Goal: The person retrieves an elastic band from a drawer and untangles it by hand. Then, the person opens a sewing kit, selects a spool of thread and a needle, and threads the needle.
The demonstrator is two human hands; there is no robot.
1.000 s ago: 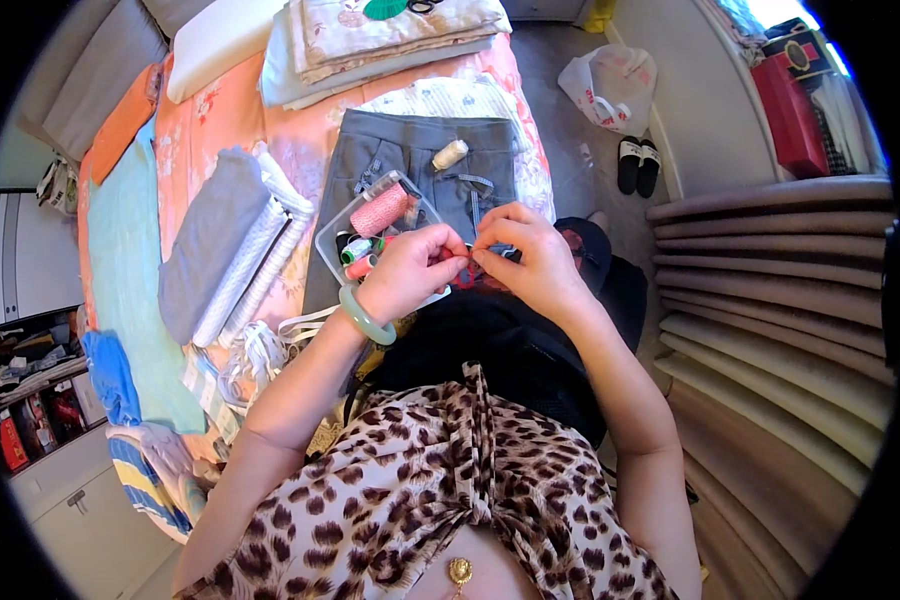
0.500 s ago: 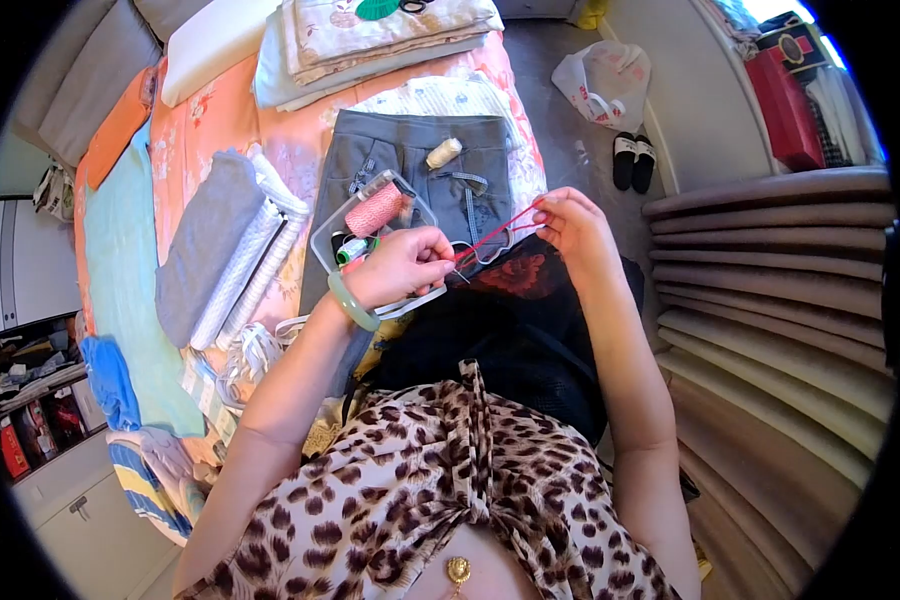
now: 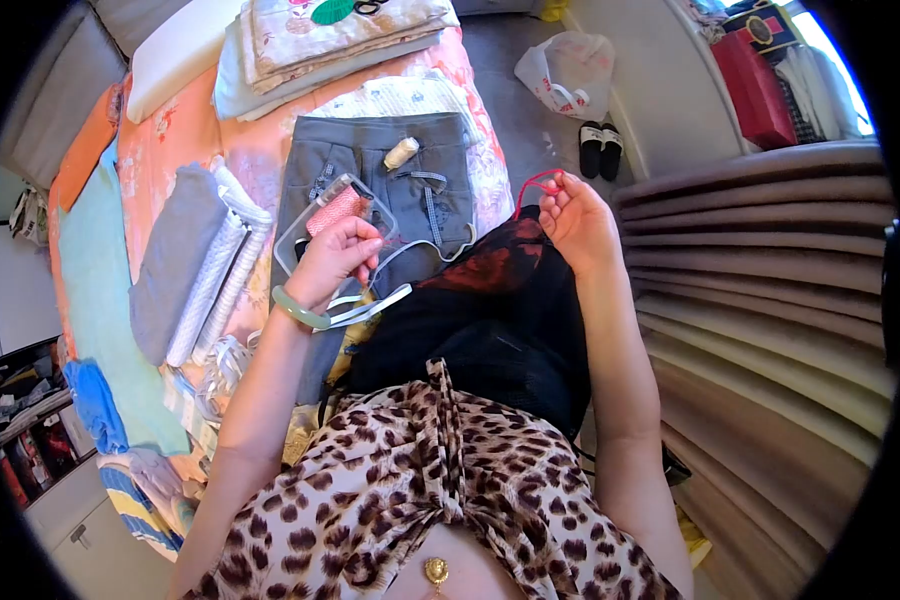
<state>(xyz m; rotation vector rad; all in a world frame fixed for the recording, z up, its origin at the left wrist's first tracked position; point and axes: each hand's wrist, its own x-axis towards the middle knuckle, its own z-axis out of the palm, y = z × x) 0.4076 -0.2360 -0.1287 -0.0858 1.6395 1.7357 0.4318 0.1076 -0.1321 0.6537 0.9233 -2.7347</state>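
My right hand (image 3: 582, 225) pinches a bright red cord (image 3: 521, 196), whose loose part hangs down over the black fabric with a red flower pattern (image 3: 495, 262) on my lap. My left hand (image 3: 340, 258), with a green bangle (image 3: 300, 312) at the wrist, has thumb and fingers pressed together; what is between them is too small to make out. Just behind it is a clear plastic box (image 3: 286, 238) with a pink spool (image 3: 338, 209) inside. Under the box lie grey trousers (image 3: 370, 133), with a cream thread spool (image 3: 402, 153) on them. White strips (image 3: 370, 308) run near my left wrist.
Folded grey and white cloths (image 3: 185, 260) lie on the bed at the left. Farther back, a stack of folded bedding (image 3: 330, 50) bears a green object (image 3: 332, 11) and scissors (image 3: 369, 6). On the floor are a plastic bag (image 3: 567, 75) and black slippers (image 3: 600, 150).
My hands have moved apart. The red cord, stretched between them before, now hangs slack from my right hand. The view has shifted, so the bed appears farther left.
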